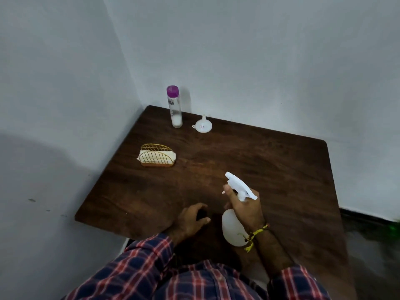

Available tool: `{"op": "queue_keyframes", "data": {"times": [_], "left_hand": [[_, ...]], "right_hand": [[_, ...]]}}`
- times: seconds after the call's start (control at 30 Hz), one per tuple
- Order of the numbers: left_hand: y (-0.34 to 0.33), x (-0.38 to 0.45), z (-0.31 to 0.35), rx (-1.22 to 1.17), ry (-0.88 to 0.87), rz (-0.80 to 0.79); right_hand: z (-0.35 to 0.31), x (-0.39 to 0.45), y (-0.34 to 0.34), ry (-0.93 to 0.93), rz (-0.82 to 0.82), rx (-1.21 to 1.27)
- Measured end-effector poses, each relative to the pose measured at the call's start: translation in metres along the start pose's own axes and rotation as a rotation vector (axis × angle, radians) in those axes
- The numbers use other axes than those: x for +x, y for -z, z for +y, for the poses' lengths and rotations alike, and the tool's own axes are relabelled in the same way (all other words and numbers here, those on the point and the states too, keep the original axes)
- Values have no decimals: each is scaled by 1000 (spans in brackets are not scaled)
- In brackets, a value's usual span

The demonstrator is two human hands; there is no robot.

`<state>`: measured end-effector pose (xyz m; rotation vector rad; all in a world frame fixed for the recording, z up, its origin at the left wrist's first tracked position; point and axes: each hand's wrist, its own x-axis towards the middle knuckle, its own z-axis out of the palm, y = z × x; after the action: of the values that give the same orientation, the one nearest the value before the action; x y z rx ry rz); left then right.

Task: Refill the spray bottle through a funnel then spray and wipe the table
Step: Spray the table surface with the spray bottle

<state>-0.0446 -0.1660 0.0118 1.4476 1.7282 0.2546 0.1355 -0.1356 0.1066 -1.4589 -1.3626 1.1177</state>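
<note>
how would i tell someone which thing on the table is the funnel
Start at the far left corner of the brown table, where the two walls meet. A tall clear bottle with a purple cap stands there; the funnel sits just to its right. It is the small white cone, wide mouth down, spout pointing up.

Right hand (245,205) gripped white spray bottle (233,228) by the neck, nozzle aimed across brown table (270,165). Left hand (190,219) rested curled on table. Purple-capped bottle (175,107), funnel (203,125), napkin holder (156,155) stood farther back.
</note>
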Motion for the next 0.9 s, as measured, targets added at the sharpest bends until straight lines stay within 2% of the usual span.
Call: {"op": "queue_keyframes", "data": {"times": [0.23,0.53,0.6,0.7,0.77,0.9], "left_hand": [[17,5,-37,159,130,7],[38,20,-24,505,167,-209],[45,26,-17,569,165,-258],[51,32,-16,523,163,-307],[53,34,-20,487,165,-330],[54,36,-22,475,166,-351]], "right_hand": [[0,-18,0,-53,-10,-8],[6,-16,-3,-137,38,-106],[3,-9,-4,-179,-10,-157],[2,3,-11,-211,-72,-195],[5,11,-15,-183,-21,-233],[3,24,-18,-259,11,-210]]}}
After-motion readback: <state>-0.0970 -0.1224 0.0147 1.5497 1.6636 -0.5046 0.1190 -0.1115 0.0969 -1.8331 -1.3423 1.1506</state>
